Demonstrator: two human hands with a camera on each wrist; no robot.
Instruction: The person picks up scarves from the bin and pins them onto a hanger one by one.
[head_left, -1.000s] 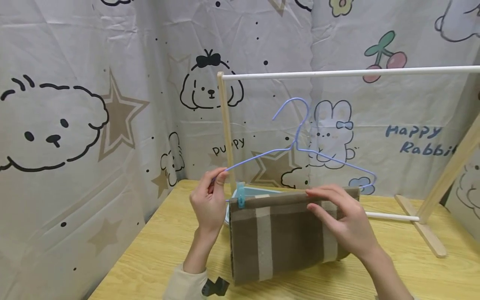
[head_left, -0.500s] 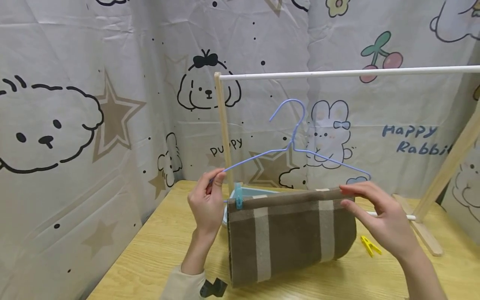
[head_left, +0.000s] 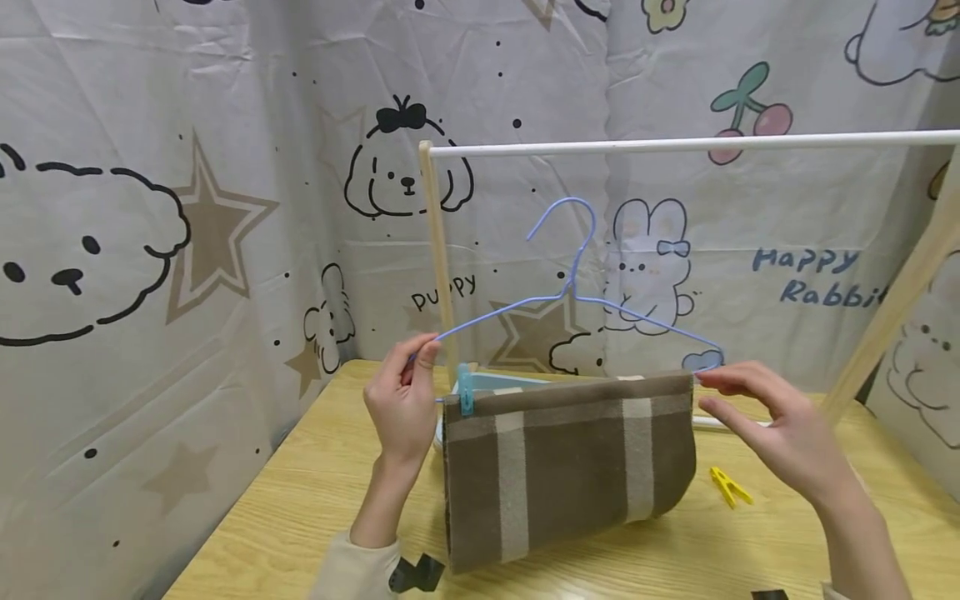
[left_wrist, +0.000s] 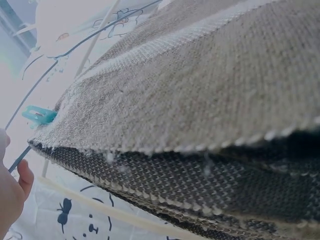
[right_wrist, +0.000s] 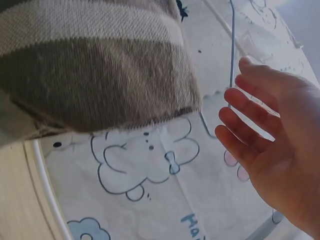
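A purple-blue wire hanger [head_left: 573, 287] is held up by my left hand [head_left: 401, 400], whose fingers and thumb pinch its left corner. Folded over the hanger's lower bar is a brown knitted cloth, perhaps a scarf [head_left: 573, 467], with pale stripes. A teal clothespin [head_left: 466, 392] grips the cloth's upper left edge. At the upper right corner of the cloth is my right hand [head_left: 783, 433], thumb and fingers parted. In the right wrist view its fingers [right_wrist: 245, 107] are loosely bent beside the hanger wire, apart from the cloth.
Behind the hanger stands a wooden rack with a white top rod [head_left: 637, 147]. A light blue tray [head_left: 510, 382] sits partly hidden behind the cloth. A yellow clothespin [head_left: 729, 487] lies on the wooden table [head_left: 285, 517]. Patterned curtains [head_left: 225, 400] enclose the table.
My right hand has slid rightward along the cloth's top edge to its right corner, uncovering the yellow clothespin. The left hand keeps its pinch on the hanger. The view has shifted slightly right.
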